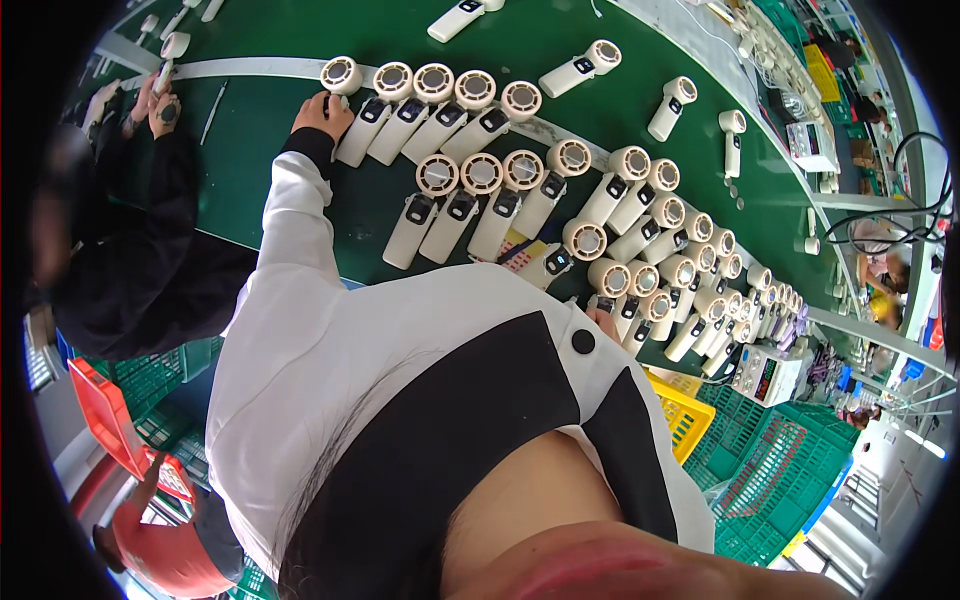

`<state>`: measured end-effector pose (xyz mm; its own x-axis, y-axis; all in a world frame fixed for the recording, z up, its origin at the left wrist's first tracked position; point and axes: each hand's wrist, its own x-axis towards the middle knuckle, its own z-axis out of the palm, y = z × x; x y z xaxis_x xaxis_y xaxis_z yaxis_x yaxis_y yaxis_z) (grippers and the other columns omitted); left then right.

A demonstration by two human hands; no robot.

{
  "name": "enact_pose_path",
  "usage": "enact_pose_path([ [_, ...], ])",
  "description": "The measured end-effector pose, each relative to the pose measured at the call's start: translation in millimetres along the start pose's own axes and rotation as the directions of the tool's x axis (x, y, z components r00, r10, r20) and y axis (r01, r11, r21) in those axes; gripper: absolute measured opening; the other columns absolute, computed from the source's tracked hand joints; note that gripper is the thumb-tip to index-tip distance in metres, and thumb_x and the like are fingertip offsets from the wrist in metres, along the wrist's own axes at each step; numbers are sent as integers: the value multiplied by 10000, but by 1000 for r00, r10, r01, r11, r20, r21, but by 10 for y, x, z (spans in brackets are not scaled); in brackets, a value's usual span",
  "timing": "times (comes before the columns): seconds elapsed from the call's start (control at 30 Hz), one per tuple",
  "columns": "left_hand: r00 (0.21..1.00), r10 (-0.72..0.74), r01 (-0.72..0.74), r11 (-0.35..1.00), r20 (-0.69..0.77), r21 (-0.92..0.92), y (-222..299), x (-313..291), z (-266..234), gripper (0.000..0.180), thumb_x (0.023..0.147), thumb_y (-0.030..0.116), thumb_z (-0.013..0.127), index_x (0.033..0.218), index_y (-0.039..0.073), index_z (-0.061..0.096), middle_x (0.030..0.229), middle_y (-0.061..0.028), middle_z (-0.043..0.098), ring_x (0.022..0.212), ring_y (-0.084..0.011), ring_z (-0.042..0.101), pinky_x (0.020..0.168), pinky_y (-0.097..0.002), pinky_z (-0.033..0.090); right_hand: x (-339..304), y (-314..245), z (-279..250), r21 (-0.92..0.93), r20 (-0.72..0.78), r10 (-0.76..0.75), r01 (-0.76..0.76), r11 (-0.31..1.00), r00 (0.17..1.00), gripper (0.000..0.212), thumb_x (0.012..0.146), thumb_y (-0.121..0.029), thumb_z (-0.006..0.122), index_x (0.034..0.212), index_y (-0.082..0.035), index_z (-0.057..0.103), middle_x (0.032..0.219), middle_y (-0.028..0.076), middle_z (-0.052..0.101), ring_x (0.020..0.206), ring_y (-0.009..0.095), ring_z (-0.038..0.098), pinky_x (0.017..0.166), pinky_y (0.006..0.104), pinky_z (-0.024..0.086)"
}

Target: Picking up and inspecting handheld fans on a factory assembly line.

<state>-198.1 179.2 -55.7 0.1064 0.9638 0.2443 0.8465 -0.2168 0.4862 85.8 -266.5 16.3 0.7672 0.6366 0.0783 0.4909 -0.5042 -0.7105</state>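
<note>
My left hand (325,115) reaches out to the far left and is closed round the handle of a cream handheld fan (341,75). That fan stands at the left end of a back row of similar fans (433,84), their round heads away from me. A second row (481,175) lies nearer. Only a little of my right hand (603,320) shows beyond my jacket, beside a fan (608,278) in the right-hand cluster; its fingers are mostly hidden. Close by lies a fan with a lit display (557,262), partly over a patterned card (520,250).
The green worktable (270,110) has a pale strip (250,67) along it. More fans (583,68) lie beyond. At right stand a boxy instrument with a display (768,374), a yellow basket (685,415) and green crates (770,470). A co-worker in black (140,240) sits at left, hands on another fan.
</note>
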Motion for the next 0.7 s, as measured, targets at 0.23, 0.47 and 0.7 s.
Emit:
enact_pose_path([
  [0.23,956,69,-62,997,284,-34,57,37,-77,311,751,284,484,880,18,580,868,-181,597,762,-353,549,692,-381,447,88,39,-41,-80,25,-234,235,969,972,28,668,-30,554,669,-56,543,558,86,522,446,239,463,399,293,362],
  [0.47,973,187,-181,982,133,-51,-27,-95,75,380,711,286,498,959,6,563,947,-165,590,826,-371,533,705,-388,446,74,-115,-172,-127,36,-150,153,980,988,72,737,-63,516,686,-17,534,603,97,537,495,239,473,452,285,384],
  [0.7,983,179,-181,982,34,61,-85,-244,97,306,681,203,523,911,6,565,893,-180,583,787,-332,532,660,-371,446,77,-198,-147,-115,-43,-135,129,985,990,81,713,-54,531,639,-29,508,573,100,531,483,268,473,448,315,384],
])
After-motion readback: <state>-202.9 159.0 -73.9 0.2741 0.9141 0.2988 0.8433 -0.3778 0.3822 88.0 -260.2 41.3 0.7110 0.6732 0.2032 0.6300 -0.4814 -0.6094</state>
